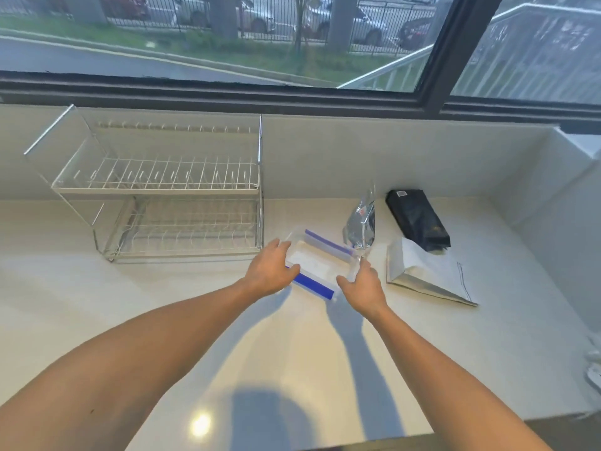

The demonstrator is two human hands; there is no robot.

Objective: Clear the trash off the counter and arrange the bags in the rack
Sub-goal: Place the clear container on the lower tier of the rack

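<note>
Hands are meeting mid-frame: left hand (271,270) and right hand (364,284), fingers spread, are pressing opposite ends of a clear zip bag (317,266) lying on the surface (195,320).

Beyond the big dark-framed window (435,60), parked cars (253,14) line a black metal fence (195,17) past green grass (227,50).

two bare forearms, sleeveless, hands (271,270) ringless

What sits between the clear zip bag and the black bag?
In the head view, a crinkled silver foil bag stands between the clear zip bag and the black bag.
</note>
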